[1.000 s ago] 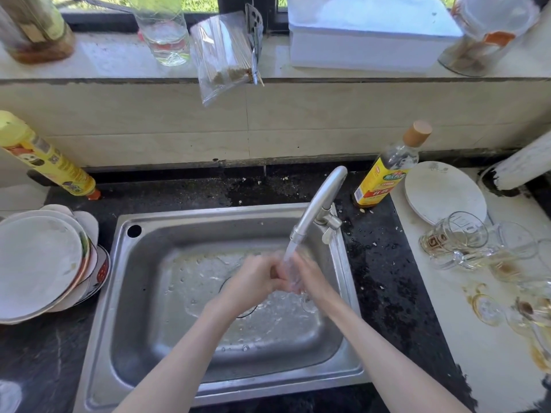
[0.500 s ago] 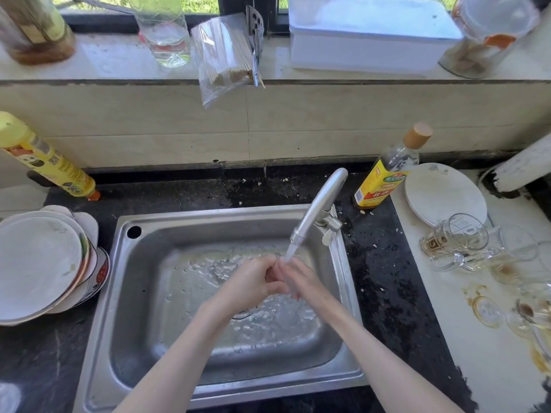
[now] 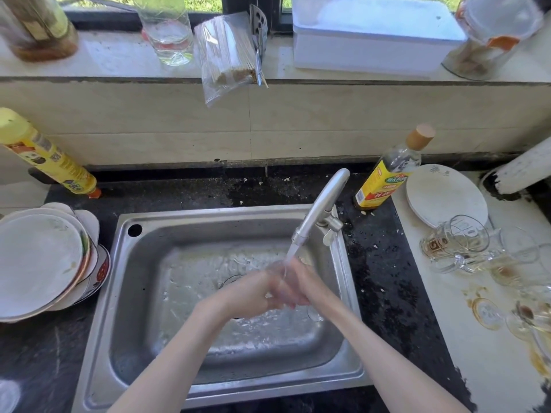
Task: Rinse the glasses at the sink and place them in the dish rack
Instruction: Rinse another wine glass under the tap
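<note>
Your two hands meet under the running tap [image 3: 320,210], over the middle of the steel sink [image 3: 125,293]; between them something clear seems to catch the stream, probably a glass, though it is too blurred by water for you to be sure. Your left hand [image 3: 253,290] curls in from the left and your right hand [image 3: 301,286] presses against it from the right, fingers overlapping, so I cannot tell what either one actually grips. Water spreads across the sink floor around the drain. The other dirty glasses [image 3: 456,242] lie tipped on the pale bench to your right, just beside a white plate [image 3: 444,195], with brown rings staining the surface near them. A yellow-labelled bottle [image 3: 387,171] stands behind the tap on the dark bench. To your left a stack of plates [image 3: 41,263] rests near a yellow spray can [image 3: 44,153].
</note>
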A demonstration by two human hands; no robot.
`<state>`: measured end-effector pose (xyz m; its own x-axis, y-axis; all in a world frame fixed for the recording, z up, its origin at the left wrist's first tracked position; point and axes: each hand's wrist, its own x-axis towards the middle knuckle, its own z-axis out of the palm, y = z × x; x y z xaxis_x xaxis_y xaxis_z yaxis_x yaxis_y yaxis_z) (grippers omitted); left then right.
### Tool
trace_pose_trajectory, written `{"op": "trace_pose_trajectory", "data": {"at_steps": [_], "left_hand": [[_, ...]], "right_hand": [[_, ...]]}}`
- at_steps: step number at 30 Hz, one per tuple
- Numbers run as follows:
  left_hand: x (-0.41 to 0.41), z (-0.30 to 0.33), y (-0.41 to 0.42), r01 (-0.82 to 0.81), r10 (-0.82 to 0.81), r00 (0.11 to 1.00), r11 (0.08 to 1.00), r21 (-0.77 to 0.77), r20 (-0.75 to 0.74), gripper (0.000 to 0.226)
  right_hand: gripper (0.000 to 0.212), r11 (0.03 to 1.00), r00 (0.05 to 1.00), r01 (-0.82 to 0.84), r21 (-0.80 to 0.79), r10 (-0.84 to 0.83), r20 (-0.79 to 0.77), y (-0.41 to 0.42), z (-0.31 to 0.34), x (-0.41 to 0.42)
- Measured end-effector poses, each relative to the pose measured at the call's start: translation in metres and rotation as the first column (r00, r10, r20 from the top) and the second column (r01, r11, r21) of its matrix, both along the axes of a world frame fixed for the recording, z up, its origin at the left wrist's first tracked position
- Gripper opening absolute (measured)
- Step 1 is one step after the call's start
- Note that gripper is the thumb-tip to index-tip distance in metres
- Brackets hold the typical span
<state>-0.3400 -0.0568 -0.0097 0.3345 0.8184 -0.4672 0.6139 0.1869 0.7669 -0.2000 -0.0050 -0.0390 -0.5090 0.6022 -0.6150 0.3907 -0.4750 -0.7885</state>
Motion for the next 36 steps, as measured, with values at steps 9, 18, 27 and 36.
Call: {"op": "trace_pose_trajectory", "data": {"at_steps": [9, 18, 27, 36], "left_hand": [[0.002, 0.004, 0.005, -0.294, 0.289, 0.956, 0.95, 0.108, 0.057, 0.03], [0.001, 0.009, 0.008, -0.221, 0.217, 0.975, 0.969, 0.114, 0.047, 0.028], [0.006, 0.017, 0.006, -0.179, 0.172, 0.978, 0.983, 0.047, 0.115, 0.02], [0.0, 0.008, 0.006, -0.018, 0.015, 0.999, 0.996, 0.082, 0.029, 0.027]], "right_hand": [[0.034, 0.995, 0.998, 0.017, 0.101, -0.011, -0.062, -0.006, -0.005, 0.006], [0.057, 0.999, 0.995, -0.017, 0.034, 0.021, -0.1, -0.001, -0.002, 0.008], [0.068, 0.999, 0.999, 0.027, 0.031, -0.026, -0.027, 0.003, 0.001, 0.004], [0.051, 0.994, 0.998, 0.052, 0.093, -0.05, -0.024, 0.002, 0.001, 0.009]]}}
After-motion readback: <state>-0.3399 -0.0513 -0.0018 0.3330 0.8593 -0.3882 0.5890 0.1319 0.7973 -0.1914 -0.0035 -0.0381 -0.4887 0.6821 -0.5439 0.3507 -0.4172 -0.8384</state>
